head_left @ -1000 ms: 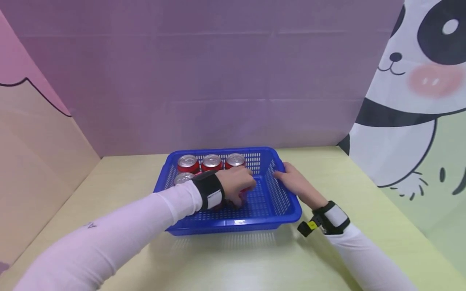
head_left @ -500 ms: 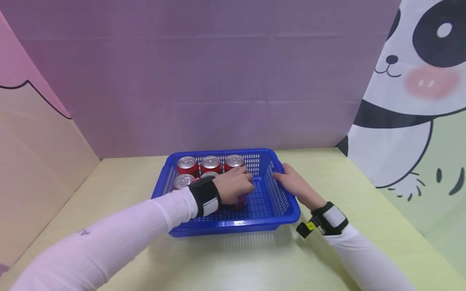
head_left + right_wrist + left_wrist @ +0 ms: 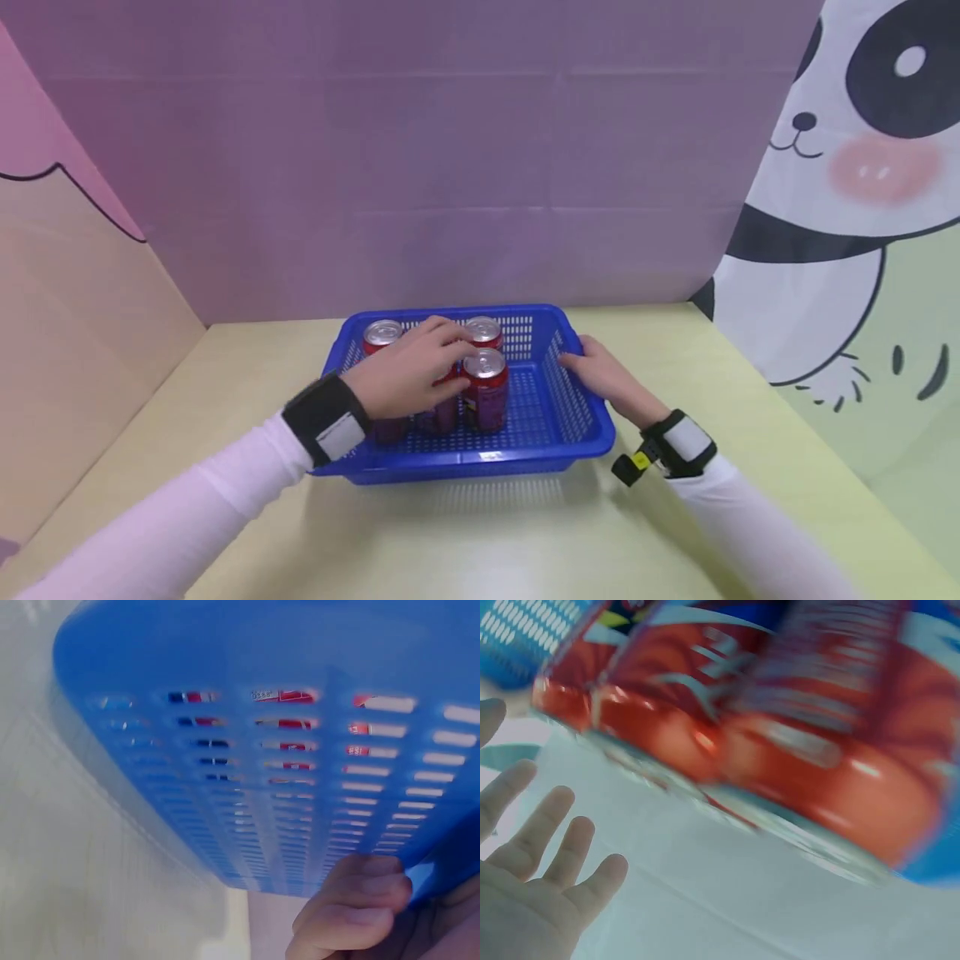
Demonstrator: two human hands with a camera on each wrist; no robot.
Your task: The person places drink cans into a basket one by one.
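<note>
A blue plastic basket [image 3: 480,462] stands on the table, with several red soda cans standing upright in its left and middle part. My left hand [image 3: 412,371] is over the cans, fingers spread and holding nothing. Its fingertips are closest to the front right can [image 3: 486,392]; the left wrist view shows this hand [image 3: 544,870] apart from the blurred cans [image 3: 780,757]. Partly behind the hand are the back left can [image 3: 383,333] and others. My right hand [image 3: 611,382] grips the basket's right rim; its curled fingers [image 3: 360,892] show against the slotted wall in the right wrist view.
The light wooden table [image 3: 480,546] runs up to a purple backdrop [image 3: 450,167] behind the basket. A panda-printed panel [image 3: 825,308] stands on the right, and a beige and pink one [image 3: 75,275] on the left.
My left hand has let go of the front right can and moved left and up, its fingers spreading. That can now stands in full view. The right hand stays on the rim.
</note>
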